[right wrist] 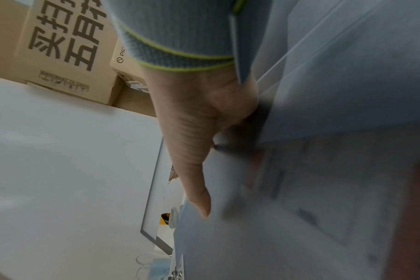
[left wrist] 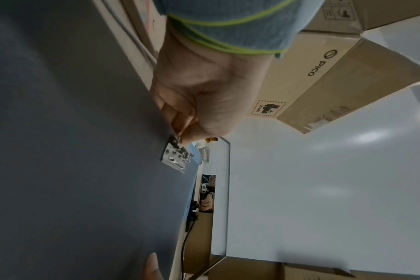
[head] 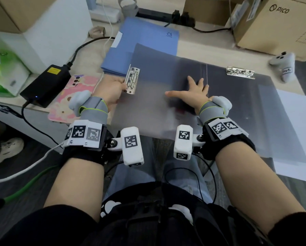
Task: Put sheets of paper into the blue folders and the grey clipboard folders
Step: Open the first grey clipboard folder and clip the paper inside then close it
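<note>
A grey clipboard folder lies open across the desk in front of me. My left hand pinches the metal clip on the folder's left edge; the left wrist view shows the left hand gripping the near end of that clip. My right hand lies flat with spread fingers on the folder's left half, near the spine. Its thumb rests on the grey surface. A second metal clip sits atop the right half. Blue folders lie stacked behind. White paper lies under the folder's right side.
A pink-cased phone and a black power adapter with cables lie left of the folder. Cardboard boxes stand at the back right, with a small grey controller in front. A white box and a green pack stand at the left.
</note>
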The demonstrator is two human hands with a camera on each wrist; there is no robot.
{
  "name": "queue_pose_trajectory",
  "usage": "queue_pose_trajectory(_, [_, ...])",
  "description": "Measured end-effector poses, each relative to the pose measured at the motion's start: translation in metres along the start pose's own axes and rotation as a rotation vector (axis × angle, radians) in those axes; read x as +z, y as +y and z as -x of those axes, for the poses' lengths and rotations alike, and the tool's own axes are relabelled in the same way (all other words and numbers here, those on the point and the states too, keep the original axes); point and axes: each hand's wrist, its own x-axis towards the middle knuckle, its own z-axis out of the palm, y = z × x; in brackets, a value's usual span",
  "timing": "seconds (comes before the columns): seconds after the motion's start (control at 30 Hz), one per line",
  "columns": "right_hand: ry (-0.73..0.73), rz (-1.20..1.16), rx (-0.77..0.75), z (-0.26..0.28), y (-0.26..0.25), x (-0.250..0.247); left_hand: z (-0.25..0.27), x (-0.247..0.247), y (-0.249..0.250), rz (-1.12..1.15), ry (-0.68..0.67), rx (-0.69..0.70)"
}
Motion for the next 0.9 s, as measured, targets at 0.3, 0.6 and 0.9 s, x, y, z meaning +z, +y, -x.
queue_pose_trajectory(0.3, [-0.049, 0.028, 0.022, -0.005, 0.000, 0.001, -0.003, 0.007, -0.005, 0.151, 0.100, -0.009])
queue_pose_trajectory(0.6, [-0.069, 0.062, 0.033, -0.009, 0.000, 0.001, -0.003, 0.005, -0.005, 0.079, 0.059, 0.006])
queue_pose_trajectory(0.9, [-0.084, 0.057, 0.024, -0.010, 0.003, -0.001, -0.012, 0.011, -0.007, 0.031, 0.158, -0.021])
